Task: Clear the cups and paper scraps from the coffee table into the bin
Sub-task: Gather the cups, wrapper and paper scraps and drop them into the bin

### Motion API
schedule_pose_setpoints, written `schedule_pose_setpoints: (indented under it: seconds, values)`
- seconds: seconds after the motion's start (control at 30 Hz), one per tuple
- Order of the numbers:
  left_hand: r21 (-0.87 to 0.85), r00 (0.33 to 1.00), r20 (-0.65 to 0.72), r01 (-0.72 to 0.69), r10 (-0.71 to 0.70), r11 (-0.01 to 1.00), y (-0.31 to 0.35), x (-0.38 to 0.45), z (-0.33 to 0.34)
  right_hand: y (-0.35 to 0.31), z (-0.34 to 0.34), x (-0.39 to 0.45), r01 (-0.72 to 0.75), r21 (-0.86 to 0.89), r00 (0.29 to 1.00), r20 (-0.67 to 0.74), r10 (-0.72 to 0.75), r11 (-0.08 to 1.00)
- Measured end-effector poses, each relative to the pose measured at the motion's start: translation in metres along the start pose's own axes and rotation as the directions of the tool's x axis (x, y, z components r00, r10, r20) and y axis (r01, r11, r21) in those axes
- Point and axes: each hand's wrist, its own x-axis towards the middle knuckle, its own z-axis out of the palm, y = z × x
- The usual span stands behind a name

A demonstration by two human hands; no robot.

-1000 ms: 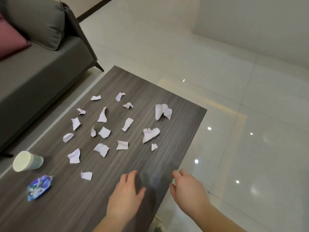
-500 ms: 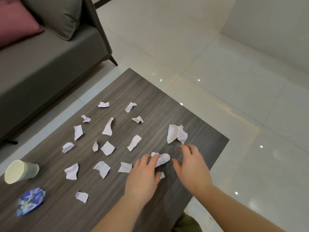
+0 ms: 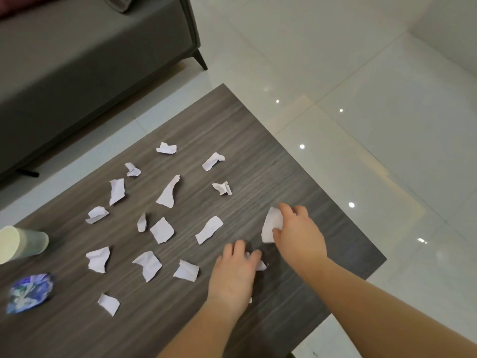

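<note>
Already the right hand (image 3: 299, 233) is pinching a large paper scrap (image 3: 271, 224); the left hand (image 3: 236, 275) is seemingly curling fingers round another. Light, crumpling easily, best gathered by edges.

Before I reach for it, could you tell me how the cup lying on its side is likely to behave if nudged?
The cup lies on its side, so it would probably roll, likely curving. It looks thin-walled, so likely light and easy to crush.
</note>
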Motion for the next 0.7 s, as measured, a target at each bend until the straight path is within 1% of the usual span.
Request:
schedule_pose_setpoints:
  seconds: [0.1,0.2,0.4,0.53,0.7]
  values:
    - [-0.025,1.0,0.015,-0.002,0.002,1.0,0.001,0.007,-0.002,0.001,0.0,0.008,0.064,-0.102,0.997,0.045,-0.06,0.993]
    - [-0.075,1.0,0.011,0.007,-0.007,0.997,0.0,0.009,-0.003,0.0,-0.003,0.013,0.135,-0.128,0.989,0.072,-0.127,0.983]
    - [-0.166,0.995,-0.044,0.08,-0.088,0.983,-0.016,-0.006,-0.011,-0.019,-0.007,0.011,0.272,-0.17,0.961,0.095,-0.259,0.947]
    - [-0.214,0.98,-0.129,0.119,-0.149,0.97,-0.036,-0.029,-0.017,-0.047,-0.004,0.001,0.387,-0.212,0.921,0.134,-0.365,0.898]
    - [-0.273,0.935,-0.203,0.232,-0.292,0.934,-0.071,-0.072,-0.023,-0.099,0.012,-0.026,0.525,-0.249,0.851,0.18,-0.494,0.814]
